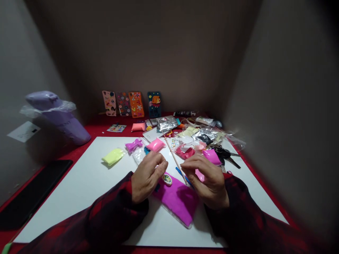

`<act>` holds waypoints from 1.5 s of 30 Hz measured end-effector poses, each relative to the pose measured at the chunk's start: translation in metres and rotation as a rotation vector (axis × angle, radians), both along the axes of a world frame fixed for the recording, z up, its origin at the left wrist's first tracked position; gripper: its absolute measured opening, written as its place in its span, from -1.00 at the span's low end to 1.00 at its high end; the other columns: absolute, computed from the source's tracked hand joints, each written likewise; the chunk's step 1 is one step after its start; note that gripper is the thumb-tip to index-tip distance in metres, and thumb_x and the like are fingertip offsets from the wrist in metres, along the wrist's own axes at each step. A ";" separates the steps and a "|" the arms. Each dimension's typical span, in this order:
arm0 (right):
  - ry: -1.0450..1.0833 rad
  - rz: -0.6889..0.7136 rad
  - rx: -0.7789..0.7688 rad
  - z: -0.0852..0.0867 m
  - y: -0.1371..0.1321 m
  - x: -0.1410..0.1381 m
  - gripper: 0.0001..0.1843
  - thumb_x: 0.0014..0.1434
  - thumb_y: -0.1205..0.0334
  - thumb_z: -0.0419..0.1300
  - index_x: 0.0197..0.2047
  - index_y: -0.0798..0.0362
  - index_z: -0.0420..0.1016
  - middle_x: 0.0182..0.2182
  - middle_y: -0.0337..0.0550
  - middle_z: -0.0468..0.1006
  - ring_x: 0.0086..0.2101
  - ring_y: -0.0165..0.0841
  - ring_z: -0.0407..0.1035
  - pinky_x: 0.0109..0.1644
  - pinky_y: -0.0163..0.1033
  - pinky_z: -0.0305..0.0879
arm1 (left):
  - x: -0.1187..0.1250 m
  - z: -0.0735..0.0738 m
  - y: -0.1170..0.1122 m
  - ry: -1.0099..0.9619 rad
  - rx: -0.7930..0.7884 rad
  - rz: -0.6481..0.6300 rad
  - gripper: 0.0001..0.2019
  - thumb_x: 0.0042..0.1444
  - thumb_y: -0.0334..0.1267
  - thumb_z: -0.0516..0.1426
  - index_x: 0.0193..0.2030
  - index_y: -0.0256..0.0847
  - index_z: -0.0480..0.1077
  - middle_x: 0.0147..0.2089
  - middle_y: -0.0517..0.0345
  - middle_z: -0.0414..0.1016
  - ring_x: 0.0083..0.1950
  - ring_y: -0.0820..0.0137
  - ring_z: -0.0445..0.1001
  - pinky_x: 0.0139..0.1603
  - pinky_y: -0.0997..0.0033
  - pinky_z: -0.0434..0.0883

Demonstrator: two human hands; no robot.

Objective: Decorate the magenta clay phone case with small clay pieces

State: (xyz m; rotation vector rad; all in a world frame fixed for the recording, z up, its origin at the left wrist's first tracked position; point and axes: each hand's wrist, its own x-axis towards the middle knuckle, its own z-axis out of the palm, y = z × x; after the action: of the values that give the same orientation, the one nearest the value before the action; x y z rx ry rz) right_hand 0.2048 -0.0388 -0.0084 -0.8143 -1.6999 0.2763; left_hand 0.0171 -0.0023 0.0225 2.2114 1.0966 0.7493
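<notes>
Hands meet over the middle of the white board (79, 183) on the red worktop (92, 127), close to its near edge. The left hand (145, 178) has its thumb and fingertips pinched together, wrist bent inward; whether anything sits between them I cannot tell. The right hand (209, 180) curls palm-inward, clenched lightly round a pink lump of soft clay (200, 175). Between and below them a magenta clay-covered phone case (178, 201) lies flat and face up, probably so its surface is easy to reach. A small white oval decoration (167, 179) rests on its far end. A thin wooden stick (172, 153) lies just beyond. 4 decorated phone cases (131, 104) lean along the far edge
</notes>
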 end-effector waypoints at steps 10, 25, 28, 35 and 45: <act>-0.011 -0.001 0.009 0.000 0.000 0.000 -0.76 0.09 0.55 0.14 -0.21 0.10 0.49 -0.39 -0.08 0.48 -0.34 -0.32 0.36 -0.32 -0.17 0.34 | -0.009 -0.001 0.011 0.157 0.042 -0.151 -0.88 0.10 -0.41 0.13 -0.45 -0.26 0.40 -0.41 0.11 0.43 -0.24 0.32 0.27 -0.19 0.31 0.19; -0.042 -0.013 0.001 0.000 0.000 0.001 -0.76 0.10 0.52 0.14 -0.21 0.06 0.48 -0.38 -0.10 0.49 -0.34 -0.32 0.37 -0.28 -0.15 0.36 | -0.009 -0.003 0.011 0.188 0.051 -0.217 -0.88 0.07 -0.48 0.14 -0.46 -0.26 0.39 -0.39 0.10 0.46 -0.23 0.32 0.26 -0.21 0.32 0.16; -0.045 -0.013 0.008 -0.001 0.000 0.001 -0.77 0.10 0.52 0.14 -0.21 0.08 0.48 -0.38 -0.09 0.49 -0.34 -0.31 0.38 -0.29 -0.15 0.36 | -0.010 -0.004 0.012 0.193 0.057 -0.248 -0.86 0.08 -0.50 0.10 -0.44 -0.26 0.40 -0.38 0.08 0.47 -0.23 0.31 0.27 -0.22 0.32 0.16; -0.060 -0.016 0.004 0.000 0.000 0.001 -0.76 0.10 0.52 0.13 -0.20 0.07 0.48 -0.38 -0.08 0.49 -0.34 -0.31 0.37 -0.30 -0.16 0.35 | -0.007 -0.003 0.012 0.189 0.035 -0.232 -0.91 0.04 -0.43 0.19 -0.46 -0.26 0.43 -0.41 0.09 0.46 -0.24 0.31 0.27 -0.21 0.30 0.16; -0.064 -0.023 0.016 0.001 0.001 0.001 -0.77 0.12 0.49 0.12 -0.20 0.05 0.49 -0.39 -0.09 0.49 -0.35 -0.31 0.38 -0.31 -0.15 0.36 | -0.008 -0.008 0.013 0.203 0.059 -0.282 -0.83 0.12 -0.45 0.10 -0.37 -0.21 0.52 -0.39 0.07 0.46 -0.22 0.30 0.28 -0.21 0.28 0.18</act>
State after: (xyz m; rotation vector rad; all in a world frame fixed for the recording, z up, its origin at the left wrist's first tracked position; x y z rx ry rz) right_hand 0.2061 -0.0382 -0.0072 -0.8387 -1.7492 0.2228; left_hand 0.0093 0.0108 0.0145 2.4667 0.8360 0.4486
